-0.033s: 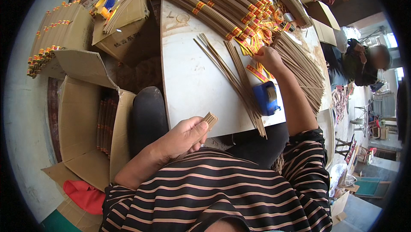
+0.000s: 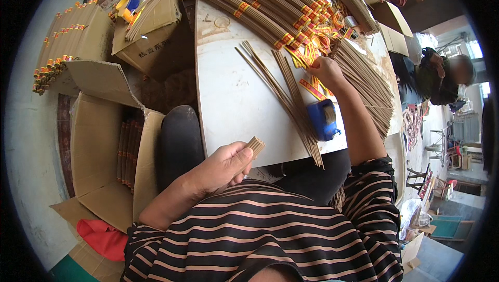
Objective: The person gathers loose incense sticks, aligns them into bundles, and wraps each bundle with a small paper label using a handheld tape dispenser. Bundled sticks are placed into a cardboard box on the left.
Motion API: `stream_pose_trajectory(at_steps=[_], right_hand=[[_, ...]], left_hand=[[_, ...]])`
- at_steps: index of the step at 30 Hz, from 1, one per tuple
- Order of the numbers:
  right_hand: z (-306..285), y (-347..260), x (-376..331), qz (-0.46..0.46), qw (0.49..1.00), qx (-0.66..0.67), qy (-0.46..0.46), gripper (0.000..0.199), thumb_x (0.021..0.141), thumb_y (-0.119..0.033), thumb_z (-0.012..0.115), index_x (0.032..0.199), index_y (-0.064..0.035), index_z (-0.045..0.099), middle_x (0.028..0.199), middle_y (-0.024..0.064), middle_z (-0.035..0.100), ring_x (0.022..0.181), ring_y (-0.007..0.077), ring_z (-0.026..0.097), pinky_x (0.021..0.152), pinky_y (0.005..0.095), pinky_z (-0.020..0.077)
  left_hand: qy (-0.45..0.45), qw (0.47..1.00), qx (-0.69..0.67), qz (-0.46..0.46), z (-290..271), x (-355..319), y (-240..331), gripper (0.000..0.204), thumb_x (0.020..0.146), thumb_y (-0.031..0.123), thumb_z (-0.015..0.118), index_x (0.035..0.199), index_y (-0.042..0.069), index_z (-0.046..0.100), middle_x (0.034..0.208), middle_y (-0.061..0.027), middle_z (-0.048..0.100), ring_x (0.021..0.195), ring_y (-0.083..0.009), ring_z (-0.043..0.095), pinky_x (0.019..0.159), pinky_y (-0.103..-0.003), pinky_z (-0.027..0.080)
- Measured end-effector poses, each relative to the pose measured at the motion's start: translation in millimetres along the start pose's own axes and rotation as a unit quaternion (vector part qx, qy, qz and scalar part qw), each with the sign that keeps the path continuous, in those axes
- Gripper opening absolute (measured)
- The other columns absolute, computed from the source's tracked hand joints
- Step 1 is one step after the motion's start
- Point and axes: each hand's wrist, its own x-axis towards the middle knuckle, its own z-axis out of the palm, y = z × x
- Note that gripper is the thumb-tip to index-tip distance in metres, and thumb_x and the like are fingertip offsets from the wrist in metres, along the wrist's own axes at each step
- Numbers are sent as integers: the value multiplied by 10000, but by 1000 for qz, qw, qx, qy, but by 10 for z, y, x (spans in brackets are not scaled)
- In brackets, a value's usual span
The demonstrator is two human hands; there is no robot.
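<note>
My left hand (image 2: 228, 162), low in front of my chest, is closed round a bundle of brown incense sticks (image 2: 256, 144); only their bunched ends show above the thumb. Over the table, my right hand (image 2: 327, 72) has its fingertips pinched together among red and yellow paper strips (image 2: 310, 53); the fingers partly hide what they grip. Loose incense sticks (image 2: 275, 95) lie slantwise on the white tabletop (image 2: 228, 95). Beside them stands a blue tape dispenser (image 2: 323, 120), close to my right forearm. A larger pile of unbanded sticks (image 2: 366, 87) lies right of that hand.
Banded incense bundles (image 2: 260, 1) are stacked at the table's far side. To the left, an open cardboard box (image 2: 101, 152) holds dark banded bundles, and another box (image 2: 150, 48) carries tape and sticks. More bundles (image 2: 65, 37) stand far left. A person (image 2: 442, 71) is at the right.
</note>
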Motion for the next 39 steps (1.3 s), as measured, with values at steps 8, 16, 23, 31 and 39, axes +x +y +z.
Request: stream_pose_trajectory(at_steps=[8,16,23,31,39], right_hand=[[-29,-10,-33,-14,999,28,28,201,717,-215,614,767,-22,642,742,193,616,722,333,610,667,404,476],[-47,-37,-135,-5,996,72,43,184,726,-222,641,779,-50,673,700,160,629,653,284,614,620,377,477],[-13,33,-149,2,996,92,-18,220,722,-258,682,780,-46,678,632,110,612,574,177,572,562,334,458],[28,88,-134,-16,989,136,-47,242,727,-259,708,806,-32,679,648,73,623,575,120,548,557,306,452],[37,143,-103,-19,987,151,-59,234,743,-261,696,792,-34,673,642,66,618,585,112,543,572,301,460]], left_hand=[[-8,1000,-1,9,-27,1,5,388,969,362,355,1037,-6,460,736,-10,459,598,-60,414,527,-177,377],[-10,1000,2,8,-11,-34,-1,386,966,368,359,1017,0,461,740,-11,465,603,-60,420,530,-178,388],[-12,1000,8,12,-9,-19,-37,404,963,383,360,1019,-5,460,736,-10,463,600,-61,418,530,-177,386],[-14,1000,13,13,-23,8,-56,424,963,390,352,1034,-15,456,719,-8,454,591,-60,414,525,-173,382],[-6,1000,-5,18,-15,18,-46,328,966,351,372,929,36,458,695,10,454,562,-45,407,491,-165,374]])
